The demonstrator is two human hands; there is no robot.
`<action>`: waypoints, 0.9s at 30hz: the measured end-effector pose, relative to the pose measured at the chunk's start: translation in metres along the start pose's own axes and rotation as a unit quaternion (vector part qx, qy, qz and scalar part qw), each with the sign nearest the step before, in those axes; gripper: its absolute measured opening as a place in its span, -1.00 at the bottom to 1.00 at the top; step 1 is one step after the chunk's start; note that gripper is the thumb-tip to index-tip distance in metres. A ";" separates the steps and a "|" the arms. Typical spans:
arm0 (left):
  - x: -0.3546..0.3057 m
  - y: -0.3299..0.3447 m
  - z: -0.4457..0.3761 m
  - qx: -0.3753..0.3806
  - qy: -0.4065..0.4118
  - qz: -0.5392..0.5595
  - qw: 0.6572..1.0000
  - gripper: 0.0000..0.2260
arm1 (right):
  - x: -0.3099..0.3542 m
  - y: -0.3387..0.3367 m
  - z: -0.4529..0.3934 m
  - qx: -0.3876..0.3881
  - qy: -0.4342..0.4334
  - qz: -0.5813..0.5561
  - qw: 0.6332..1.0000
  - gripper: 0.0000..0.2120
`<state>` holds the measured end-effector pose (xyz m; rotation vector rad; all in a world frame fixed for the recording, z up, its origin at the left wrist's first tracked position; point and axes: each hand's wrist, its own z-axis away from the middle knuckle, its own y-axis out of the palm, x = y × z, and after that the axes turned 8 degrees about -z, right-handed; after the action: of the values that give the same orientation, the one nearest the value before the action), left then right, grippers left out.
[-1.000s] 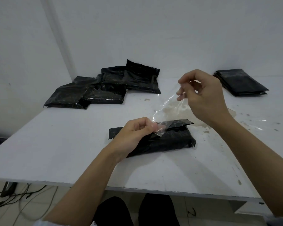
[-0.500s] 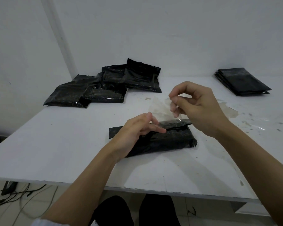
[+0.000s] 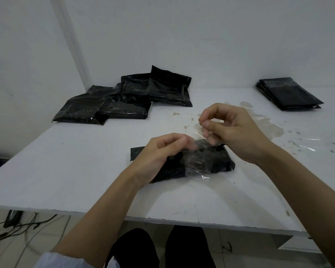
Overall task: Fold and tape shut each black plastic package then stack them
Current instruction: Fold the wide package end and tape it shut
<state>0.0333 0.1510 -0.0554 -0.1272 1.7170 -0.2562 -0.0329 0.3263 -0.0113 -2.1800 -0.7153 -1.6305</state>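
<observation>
Taping step: my left hand (image 3: 161,151) pins folded black package (image 3: 211,165) at table (image 3: 66,171) centre, pinching clear tape (image 3: 195,163); right hand (image 3: 230,130) pinches far end. Next, I judge: press tape flat, wrinkle-free.

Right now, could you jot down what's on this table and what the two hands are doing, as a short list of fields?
surface: white table
in work: black package lying near the front middle
tape: clear tape strip draped across the package
left hand: pinches the tape's left part
right hand: pinches the tape's upper end
back left: loose pile of black packages
back right: neat stack of flat black bags
</observation>
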 end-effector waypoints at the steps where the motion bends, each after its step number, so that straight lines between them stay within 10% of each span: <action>1: 0.000 0.000 0.001 -0.003 0.001 -0.003 1.000 -0.69 | -0.001 0.000 -0.001 -0.001 -0.001 0.004 1.000 -0.82; 27: -0.002 0.006 -0.009 -0.100 -0.103 0.082 0.986 -0.77 | -0.022 -0.001 0.040 -0.018 -0.370 0.344 0.863 -0.86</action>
<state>0.0247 0.1578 -0.0537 -0.1535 1.5343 0.0513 -0.0066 0.3445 -0.0440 -2.6408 -0.0105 -0.4363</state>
